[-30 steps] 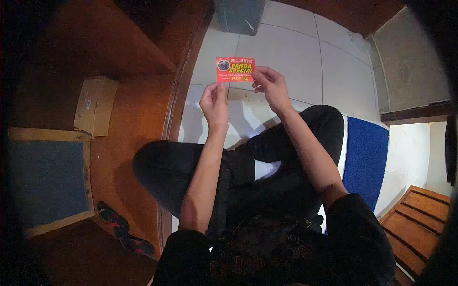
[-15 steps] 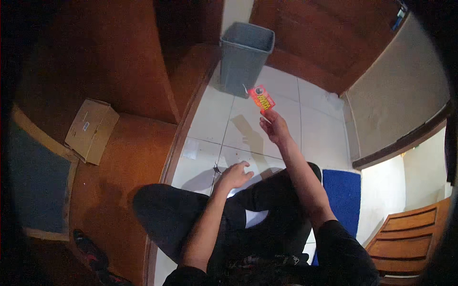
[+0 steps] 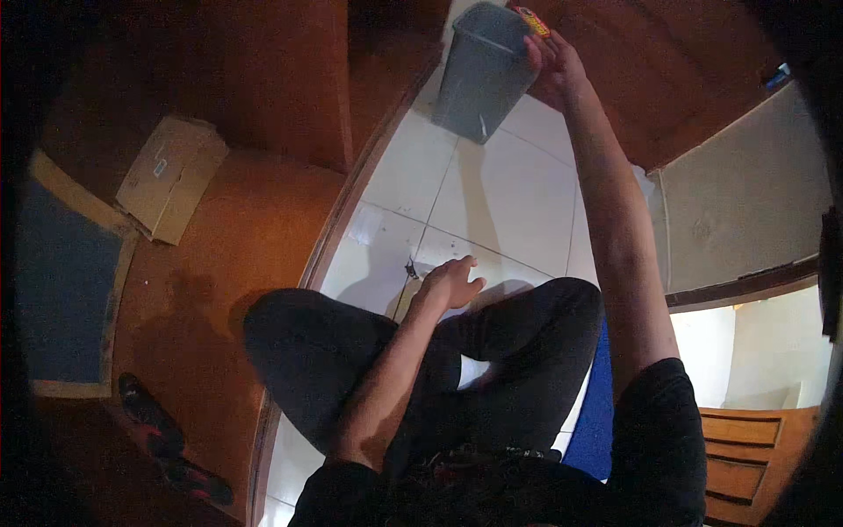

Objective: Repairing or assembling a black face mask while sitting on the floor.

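My right hand (image 3: 555, 68) is stretched far out at the top, its fingers closed on a flat red and yellow packet (image 3: 532, 23). Hand and packet are at the right side of the grey waste bin (image 3: 485, 83), close to its rim; I cannot tell whether they touch it. A small white sliver (image 3: 481, 126) shows against the lower part of the bin, and what it is stays unclear. Above my crossed legs my left hand (image 3: 450, 285) hovers with nothing in it, fingers loosely apart.
White floor tiles (image 3: 518, 211) carry a small dark scrap (image 3: 410, 270) beside my left hand. A cardboard box (image 3: 171, 180) lies on the wooden step (image 3: 255, 211) at left, with dark footwear (image 3: 162, 430) lower down. A blue mat (image 3: 590, 422) lies by my right side.
My right hand has moved up and away with the packet, from over the tiles to the bin's rim. My left hand has shifted slightly right and up. The view has tilted.
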Demonstrator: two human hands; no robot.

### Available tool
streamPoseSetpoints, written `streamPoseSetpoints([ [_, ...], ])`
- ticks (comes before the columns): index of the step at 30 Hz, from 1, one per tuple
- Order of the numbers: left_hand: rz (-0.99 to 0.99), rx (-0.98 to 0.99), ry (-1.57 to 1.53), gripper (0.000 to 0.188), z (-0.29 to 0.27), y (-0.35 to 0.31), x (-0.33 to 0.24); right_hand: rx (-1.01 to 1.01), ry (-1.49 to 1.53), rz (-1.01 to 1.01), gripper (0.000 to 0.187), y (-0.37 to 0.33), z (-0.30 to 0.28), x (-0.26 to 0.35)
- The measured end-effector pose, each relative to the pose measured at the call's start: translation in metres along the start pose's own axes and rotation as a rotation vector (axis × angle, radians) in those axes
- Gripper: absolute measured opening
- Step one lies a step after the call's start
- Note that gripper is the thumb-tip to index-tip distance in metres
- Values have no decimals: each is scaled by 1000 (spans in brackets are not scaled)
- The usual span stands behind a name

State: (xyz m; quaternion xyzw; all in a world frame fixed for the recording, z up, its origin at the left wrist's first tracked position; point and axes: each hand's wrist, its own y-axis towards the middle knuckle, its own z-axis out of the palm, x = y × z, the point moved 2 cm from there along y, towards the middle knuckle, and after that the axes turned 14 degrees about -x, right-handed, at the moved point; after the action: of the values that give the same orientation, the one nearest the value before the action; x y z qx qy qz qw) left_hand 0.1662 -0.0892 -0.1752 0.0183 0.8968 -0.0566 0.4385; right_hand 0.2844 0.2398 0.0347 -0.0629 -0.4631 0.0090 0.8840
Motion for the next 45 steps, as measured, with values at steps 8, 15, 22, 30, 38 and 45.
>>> streamPoseSetpoints([
  [8, -104, 111, 85, 52, -6, -3, -4, 134, -1085, -567, 28, -162, -159, -176],
  [15, -73, 224, 152, 46, 3, -2, 9, 174, -1166, -375, 29, -168, -145, -204],
  [22, -132, 334, 217, 37, 23, 2, 34, 458, -1536, -497, 22, -184, -153, -271],
  [30, -306, 536, 339, 42, 42, 2, 36, 1091, -1449, -885, 39, -200, -79, -316],
  [38, -372, 551, 401, 50, 3, -12, -10, 986, -1483, -972, 34, -215, -63, -341],
  [45, -281, 506, 361, 42, 3, -18, -18, 948, -1407, -862, 22, -220, -65, -305],
])
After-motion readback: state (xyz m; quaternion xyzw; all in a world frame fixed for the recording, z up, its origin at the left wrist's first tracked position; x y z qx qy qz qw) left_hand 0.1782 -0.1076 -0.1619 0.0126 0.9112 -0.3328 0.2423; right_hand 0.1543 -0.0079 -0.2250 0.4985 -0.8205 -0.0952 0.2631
